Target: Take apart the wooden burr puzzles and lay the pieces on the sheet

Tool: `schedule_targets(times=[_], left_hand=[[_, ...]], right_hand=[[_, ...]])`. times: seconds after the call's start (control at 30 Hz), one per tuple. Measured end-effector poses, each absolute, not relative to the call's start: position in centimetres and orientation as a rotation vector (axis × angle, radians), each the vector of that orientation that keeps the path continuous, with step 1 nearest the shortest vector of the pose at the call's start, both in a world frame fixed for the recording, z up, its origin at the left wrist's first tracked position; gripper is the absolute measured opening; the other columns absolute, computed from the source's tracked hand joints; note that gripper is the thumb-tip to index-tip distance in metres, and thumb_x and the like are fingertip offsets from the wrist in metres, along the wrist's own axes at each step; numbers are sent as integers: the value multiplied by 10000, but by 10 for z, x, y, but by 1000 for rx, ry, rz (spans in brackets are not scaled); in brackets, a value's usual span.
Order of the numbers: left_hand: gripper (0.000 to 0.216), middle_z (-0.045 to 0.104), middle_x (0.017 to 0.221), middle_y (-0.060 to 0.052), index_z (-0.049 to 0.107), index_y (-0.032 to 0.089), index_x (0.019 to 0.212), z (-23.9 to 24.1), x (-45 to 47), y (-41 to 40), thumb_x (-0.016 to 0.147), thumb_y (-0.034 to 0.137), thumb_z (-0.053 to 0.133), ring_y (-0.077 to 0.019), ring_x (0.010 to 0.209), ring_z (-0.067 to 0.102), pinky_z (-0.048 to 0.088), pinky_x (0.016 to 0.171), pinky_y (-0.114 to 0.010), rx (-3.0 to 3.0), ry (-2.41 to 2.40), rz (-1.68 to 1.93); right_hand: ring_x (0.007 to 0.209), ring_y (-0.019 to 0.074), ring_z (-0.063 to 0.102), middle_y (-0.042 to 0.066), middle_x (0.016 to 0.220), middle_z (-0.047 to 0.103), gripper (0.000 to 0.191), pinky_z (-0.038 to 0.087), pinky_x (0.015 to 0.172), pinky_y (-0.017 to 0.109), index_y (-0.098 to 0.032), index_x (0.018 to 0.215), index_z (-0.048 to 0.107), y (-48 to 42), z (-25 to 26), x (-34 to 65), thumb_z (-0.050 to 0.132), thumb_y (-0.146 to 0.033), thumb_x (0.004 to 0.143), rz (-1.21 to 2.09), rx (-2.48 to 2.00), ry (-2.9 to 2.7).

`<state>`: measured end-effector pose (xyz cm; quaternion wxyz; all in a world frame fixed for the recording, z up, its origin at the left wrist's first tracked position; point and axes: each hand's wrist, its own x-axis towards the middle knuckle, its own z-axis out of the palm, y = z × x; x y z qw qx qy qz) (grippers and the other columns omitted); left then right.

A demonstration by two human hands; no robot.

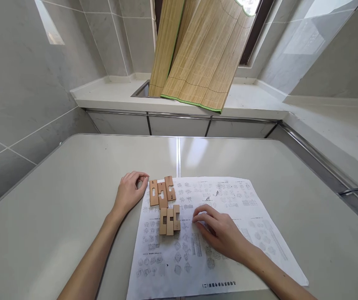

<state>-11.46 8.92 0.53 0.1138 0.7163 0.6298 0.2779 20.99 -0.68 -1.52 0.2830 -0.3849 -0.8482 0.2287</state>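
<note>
A printed instruction sheet [229,233] with many small diagrams lies on the grey table [73,200]. On its upper left lie three notched wooden puzzle bars side by side [162,192], with a second group of three notched bars [170,219] just below them. My left hand [130,193] rests on the table at the sheet's left edge, fingers curled, thumb and forefinger pinched near the upper bars; nothing shows between them. My right hand [218,231] lies on the sheet to the right of the lower bars, fingers bent and pressing the paper, apart from the wood.
Beyond the table runs a white counter [254,104] with a sink opening [141,89] partly covered by a leaning bamboo mat [197,54]. Grey tiled walls stand on both sides. A metal rail [322,162] runs along the right.
</note>
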Motion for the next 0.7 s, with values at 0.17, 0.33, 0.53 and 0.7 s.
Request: schedule_targets(times=[0.17, 0.33, 0.53, 0.7], left_hand=[[274, 692, 886, -45, 703, 237, 984, 4, -112, 86, 997, 408, 490, -254, 902, 627, 478, 928, -418, 2148, 1819, 791], [297, 696, 927, -53, 689, 235, 1023, 1, -113, 86, 1027, 419, 456, -255, 929, 635, 479, 929, -412, 2169, 1805, 788], [299, 689, 919, -53, 691, 233, 1017, 0, -113, 86, 1033, 429, 467, -252, 908, 632, 479, 923, -414, 2207, 1785, 765], [312, 676, 899, -53, 681, 233, 1033, 2, -112, 86, 1040, 444, 452, -255, 890, 625, 482, 911, -418, 2227, 1782, 750]], right_hand=[[484, 78, 480, 74, 1150, 693, 183, 422, 504, 268, -238, 1085, 613, -7, -13, 209, 437, -190, 1067, 612, -1033, -2273], [465, 74, 475, 84, 1151, 700, 185, 428, 494, 273, -236, 1096, 611, -7, -14, 209, 430, -202, 1075, 601, -1033, -2277], [462, 70, 464, 76, 1163, 694, 182, 426, 499, 272, -240, 1100, 610, -7, -13, 209, 438, -186, 1074, 629, -1040, -2278], [469, 75, 489, 72, 1149, 696, 180, 433, 496, 273, -241, 1089, 605, -6, -10, 208, 432, -193, 1079, 623, -1033, -2275]])
